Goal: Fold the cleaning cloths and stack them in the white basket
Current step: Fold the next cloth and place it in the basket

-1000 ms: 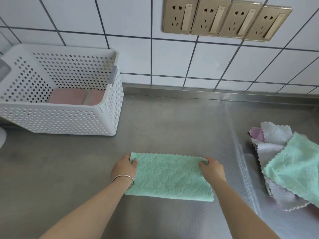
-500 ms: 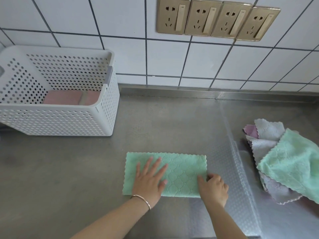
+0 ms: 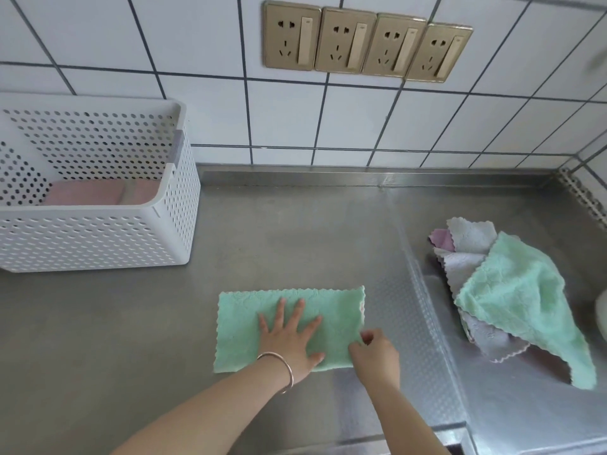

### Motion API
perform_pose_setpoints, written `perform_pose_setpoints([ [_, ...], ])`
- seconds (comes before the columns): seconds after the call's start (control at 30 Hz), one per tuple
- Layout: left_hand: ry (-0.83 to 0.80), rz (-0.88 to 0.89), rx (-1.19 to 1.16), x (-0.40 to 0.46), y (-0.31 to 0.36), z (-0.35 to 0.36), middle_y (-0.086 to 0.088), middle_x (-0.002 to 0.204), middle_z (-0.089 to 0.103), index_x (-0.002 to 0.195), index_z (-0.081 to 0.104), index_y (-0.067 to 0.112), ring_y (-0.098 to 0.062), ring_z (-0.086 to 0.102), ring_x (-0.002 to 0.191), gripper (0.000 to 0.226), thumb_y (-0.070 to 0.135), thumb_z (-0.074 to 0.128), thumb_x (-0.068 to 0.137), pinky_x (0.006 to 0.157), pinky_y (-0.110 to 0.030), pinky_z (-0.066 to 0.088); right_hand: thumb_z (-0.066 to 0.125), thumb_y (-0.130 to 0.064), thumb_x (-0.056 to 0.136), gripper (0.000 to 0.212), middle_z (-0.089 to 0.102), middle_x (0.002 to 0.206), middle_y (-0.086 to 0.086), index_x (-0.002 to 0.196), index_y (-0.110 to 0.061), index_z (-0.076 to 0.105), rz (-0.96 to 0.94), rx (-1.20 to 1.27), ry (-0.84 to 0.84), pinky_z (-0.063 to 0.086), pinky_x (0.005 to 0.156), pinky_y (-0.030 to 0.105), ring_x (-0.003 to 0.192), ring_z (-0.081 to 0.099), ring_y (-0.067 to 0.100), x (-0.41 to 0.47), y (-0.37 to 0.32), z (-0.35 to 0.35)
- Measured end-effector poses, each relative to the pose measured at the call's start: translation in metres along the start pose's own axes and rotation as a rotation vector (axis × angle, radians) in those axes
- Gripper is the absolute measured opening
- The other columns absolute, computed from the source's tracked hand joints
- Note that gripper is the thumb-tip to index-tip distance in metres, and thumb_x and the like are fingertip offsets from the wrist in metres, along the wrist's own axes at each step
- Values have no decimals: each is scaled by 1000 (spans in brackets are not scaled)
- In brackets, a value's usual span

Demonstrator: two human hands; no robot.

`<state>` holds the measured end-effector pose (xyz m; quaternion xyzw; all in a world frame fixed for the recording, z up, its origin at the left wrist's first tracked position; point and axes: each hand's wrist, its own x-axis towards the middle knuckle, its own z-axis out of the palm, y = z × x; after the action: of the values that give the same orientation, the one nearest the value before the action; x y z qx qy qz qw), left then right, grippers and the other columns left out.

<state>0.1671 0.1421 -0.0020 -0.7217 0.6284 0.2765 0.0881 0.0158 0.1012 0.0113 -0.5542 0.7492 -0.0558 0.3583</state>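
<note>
Pressing my left hand (image 3: 289,336) flat on the folded green cloth (image 3: 331,310), I pinch its near right corner with my right hand (image 3: 374,353); basket (image 3: 98,238) far left.

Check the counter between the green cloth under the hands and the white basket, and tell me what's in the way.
Nothing visible: bare steel counter lies between the green cloth and the white basket, whose top is open.

left hand (image 3: 289,339) flat, fingers spread; right hand (image 3: 374,354) curled, pinching
</note>
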Motion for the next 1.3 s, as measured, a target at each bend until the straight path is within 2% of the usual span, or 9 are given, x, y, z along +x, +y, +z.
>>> perform_pose_setpoints([
  [0.07, 156, -3, -318, -3, 5, -17, 6, 155, 16, 141, 32, 32, -19, 14, 144, 53, 46, 45, 91, 117, -40, 12, 62, -8, 72, 15, 54, 76, -2, 82, -16, 53, -188, -20, 173, 42, 66, 31, 79, 56, 27, -14, -6, 5],
  [0.13, 322, -31, -721, -9, 10, -35, 6, 135, 50, 124, 53, 24, -10, 49, 121, 37, 32, 58, 88, 101, -16, 34, 69, -2, 60, 22, 54, 69, -1, 75, -13, 57, -403, -15, 279, 44, 63, 36, 72, 58, 31, -28, -14, 14],
  [0.23, 484, -116, -1009, -16, 9, -54, 12, 101, 63, 95, 57, 26, 5, 60, 79, 23, 17, 70, 78, 68, 3, 37, 65, -9, 46, 25, 55, 63, -4, 67, -18, 54, -648, -85, 362, 39, 51, 29, 58, 56, 25, -40, -25, 27],
  [0.47, 475, -354, -1051, -15, -14, -51, 4, 81, 66, 83, 66, 17, -9, 59, 77, 10, 20, 72, 76, 63, -9, 37, 42, -16, 59, 18, 51, 63, -4, 74, -25, 38, -954, -121, 411, 23, 58, 26, 67, 34, 17, -54, -37, 56],
  [0.8, 492, -576, -1282, -23, -34, -40, 5, 73, 63, 69, 59, 24, -14, 57, 69, 16, 20, 74, 74, 70, -21, 41, 47, -11, 64, 19, 40, 81, -5, 79, -22, 42, -1220, -87, 248, 36, 62, 24, 73, 37, 16, -51, -32, 80],
  [0.97, 597, -493, -1041, -27, -52, -46, 3, 73, 61, 74, 56, 21, -15, 55, 73, 14, 18, 66, 82, 66, -16, 33, 66, -24, 48, 76, 53, 126, 1, 121, -24, 47, -1097, -290, 131, 46, 88, 26, 108, 48, 17, -45, -28, 73],
  [1.13, 596, -441, -856, -29, -79, -40, 0, 89, 69, 77, 51, 22, -17, 60, 79, 15, 17, 63, 85, 68, -19, 38, 83, -26, 38, 131, 38, 144, 4, 149, -21, 13, -948, -580, 25, 41, 105, 39, 129, 41, 21, -32, -13, 71],
  [1.2, 608, -438, -820, -29, -87, -34, 0, 93, 70, 78, 49, 21, -22, 64, 85, 15, 16, 62, 85, 72, -24, 45, 81, -20, 39, 133, 33, 145, 4, 150, -20, 8, -972, -610, 28, 25, 109, 40, 132, 32, 22, -30, -11, 75],
  [1.3, 612, -434, -787, -27, -97, -25, -2, 92, 71, 82, 57, 15, -27, 64, 87, 6, 12, 58, 87, 74, -29, 48, 81, -16, 38, 111, 37, 143, 5, 139, -15, 35, -1001, -620, 18, 40, 104, 42, 129, 33, 22, -31, -15, 81],
])
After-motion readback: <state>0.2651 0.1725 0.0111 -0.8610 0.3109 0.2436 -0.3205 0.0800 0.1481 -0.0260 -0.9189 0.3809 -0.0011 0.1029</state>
